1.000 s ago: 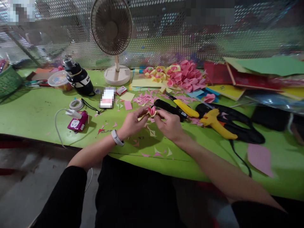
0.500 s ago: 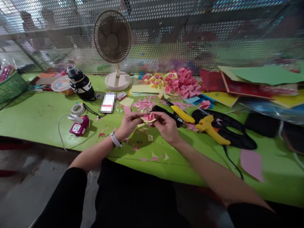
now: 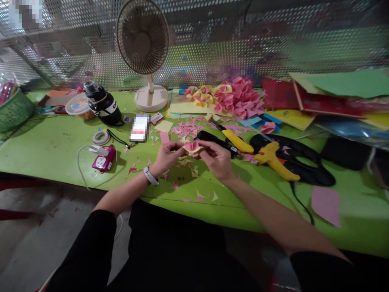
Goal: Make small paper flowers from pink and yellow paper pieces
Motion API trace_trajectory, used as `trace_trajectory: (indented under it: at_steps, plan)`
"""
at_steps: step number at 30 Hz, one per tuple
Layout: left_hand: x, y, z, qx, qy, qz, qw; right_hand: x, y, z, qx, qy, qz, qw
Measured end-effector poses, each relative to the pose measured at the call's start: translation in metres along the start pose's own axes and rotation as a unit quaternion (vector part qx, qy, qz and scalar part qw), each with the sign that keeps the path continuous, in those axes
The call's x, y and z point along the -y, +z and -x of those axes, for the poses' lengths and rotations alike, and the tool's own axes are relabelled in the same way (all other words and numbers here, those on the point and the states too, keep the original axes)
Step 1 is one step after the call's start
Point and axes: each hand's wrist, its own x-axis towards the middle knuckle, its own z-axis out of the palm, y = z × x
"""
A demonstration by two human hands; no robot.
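Between my two hands is a small paper flower, pink inside with a pale yellow outer layer, raised over the green table. My left hand pinches its left edge between thumb and fingers. The right edge is pinched by my right hand. Pink and pale yellow paper scraps lie scattered under and behind the hands. Just right of my right hand rest a black tool, a yellow-handled cutter or knife and a yellow glue gun.
A heap of pink paper flowers lies at the back, near a fan. To the left are a black bottle, a phone, a tape roll and a magenta power adapter. Paper sheets are stacked at right.
The camera view has shifted slightly, so the table items sit a little higher. The flower has tilted a little in my hands, and both hands keep their pinch on it.
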Motion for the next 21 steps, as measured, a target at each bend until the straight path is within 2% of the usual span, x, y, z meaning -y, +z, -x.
trace_trajectory:
  at_steps: [6, 10, 14, 17, 21]
  plan:
    - [-0.011, -0.013, -0.008, -0.009, 0.029, -0.052, 0.998, -0.008, -0.005, -0.007, 0.034, 0.032, -0.011, 0.999]
    - [-0.023, -0.021, -0.012, -0.029, 0.04, -0.107, 0.993, -0.007, -0.009, -0.012, 0.013, 0.024, -0.004, 1.0]
    - [-0.031, -0.038, -0.021, -0.051, 0.002, -0.158, 0.986, -0.005, -0.017, -0.021, 0.007, -0.017, 0.109, 0.994]
    - [-0.031, -0.056, -0.03, -0.064, -0.033, -0.204, 0.976, -0.005, -0.02, -0.025, 0.067, -0.057, 0.211, 0.974]
    - [-0.033, -0.076, -0.038, -0.078, -0.063, -0.226, 0.969, -0.008, -0.01, -0.02, 0.163, -0.013, 0.274, 0.948]
